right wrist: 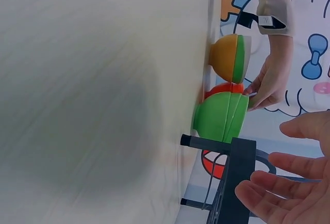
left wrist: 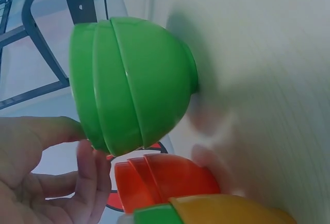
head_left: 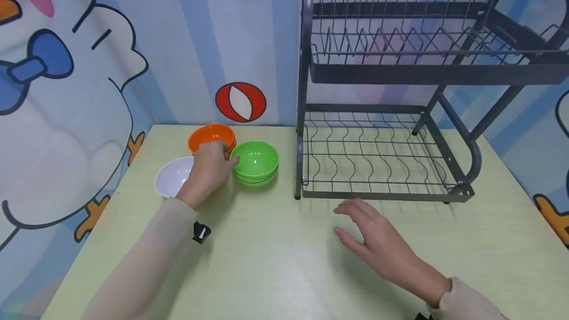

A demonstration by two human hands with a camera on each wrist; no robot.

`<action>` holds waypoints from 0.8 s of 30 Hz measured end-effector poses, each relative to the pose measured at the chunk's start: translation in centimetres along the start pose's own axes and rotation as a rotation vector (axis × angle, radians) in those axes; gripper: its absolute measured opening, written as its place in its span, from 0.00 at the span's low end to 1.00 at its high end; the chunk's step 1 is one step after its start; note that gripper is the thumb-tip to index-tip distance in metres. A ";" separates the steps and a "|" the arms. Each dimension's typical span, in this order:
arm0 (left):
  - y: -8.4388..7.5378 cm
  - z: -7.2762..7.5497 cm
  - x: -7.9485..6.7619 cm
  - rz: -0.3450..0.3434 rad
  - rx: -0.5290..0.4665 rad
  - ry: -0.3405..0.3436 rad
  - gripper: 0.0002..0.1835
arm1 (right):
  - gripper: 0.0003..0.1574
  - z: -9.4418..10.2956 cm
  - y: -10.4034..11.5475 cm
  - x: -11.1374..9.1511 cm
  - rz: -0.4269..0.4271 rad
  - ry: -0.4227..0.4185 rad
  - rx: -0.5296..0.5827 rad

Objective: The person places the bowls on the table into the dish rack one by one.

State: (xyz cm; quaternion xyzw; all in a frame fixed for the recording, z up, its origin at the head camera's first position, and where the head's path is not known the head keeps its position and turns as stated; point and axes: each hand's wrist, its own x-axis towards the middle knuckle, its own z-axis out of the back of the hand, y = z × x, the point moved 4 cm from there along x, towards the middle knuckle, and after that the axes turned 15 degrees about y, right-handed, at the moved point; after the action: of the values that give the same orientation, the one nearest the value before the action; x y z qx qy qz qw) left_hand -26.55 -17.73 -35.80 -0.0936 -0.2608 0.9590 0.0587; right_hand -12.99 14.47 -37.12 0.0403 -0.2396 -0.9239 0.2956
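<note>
Three short stacks of bowls stand at the back left of the table. My left hand [head_left: 209, 169] pinches the near rim of the top green bowl [head_left: 255, 159] between thumb and fingertips; the left wrist view shows other green bowls [left wrist: 160, 80] nested beneath it. Behind that hand are orange bowls [head_left: 211, 135], partly covered by it. Beside its wrist is a white bowl [head_left: 171, 178], stacked over a green and a yellow bowl [right wrist: 224, 56]. My right hand [head_left: 378, 241] hovers over the table, fingers spread and holding nothing.
A dark two-tier dish rack [head_left: 386, 195] stands right of the bowls, with wire shelves on both levels. Its left upright [head_left: 302, 88] rises close to the green stack. A cartoon-printed backdrop [head_left: 200, 53] runs along the table's back and sides.
</note>
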 end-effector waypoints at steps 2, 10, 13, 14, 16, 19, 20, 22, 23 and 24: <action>0.2 -0.1 0.2 0.020 0.000 0.010 0.14 | 0.18 -0.2 0.0 0.0 -0.008 0.010 0.005; 0.7 -0.2 1.0 0.041 0.006 0.019 0.17 | 0.17 -0.8 -0.2 -0.4 -0.024 0.023 0.009; 0.9 -0.3 1.1 0.045 -0.008 0.017 0.15 | 0.17 -1.0 -0.3 -0.5 -0.022 0.019 0.004; 0.9 -0.4 1.2 0.046 -0.013 0.016 0.14 | 0.17 -1.0 -0.4 -0.5 -0.022 0.019 0.001; 1.0 -0.4 1.2 0.047 -0.023 0.012 0.13 | 0.17 -1.1 -0.4 -0.6 -0.023 0.017 -0.001; 1.0 -0.3 1.3 0.044 -0.036 0.004 0.11 | 0.17 -1.3 -0.6 -0.6 -0.026 0.017 -0.007; 1.0 -0.3 1.3 0.042 -0.037 0.002 0.11 | 0.17 -1.3 -0.7 -0.7 -0.026 0.017 -0.009; 1.0 -0.2 1.4 0.038 -0.039 -0.004 0.10 | 0.17 -1.4 -0.8 -0.7 -0.026 0.016 -0.013; 1.0 -0.2 1.4 0.037 -0.043 -0.006 0.09 | 0.17 -1.4 -0.9 -0.8 -0.026 0.016 -0.015; 1.0 -0.2 1.4 0.037 -0.048 -0.006 0.09 | 0.17 -1.4 -0.9 -0.8 -0.027 0.016 -0.016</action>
State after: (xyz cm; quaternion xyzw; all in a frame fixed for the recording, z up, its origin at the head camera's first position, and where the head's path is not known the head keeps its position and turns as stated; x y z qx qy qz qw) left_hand -27.95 -18.22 -36.68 -0.0971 -0.2821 0.9537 0.0377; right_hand -12.51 14.98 -38.84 0.0483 -0.2292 -0.9294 0.2852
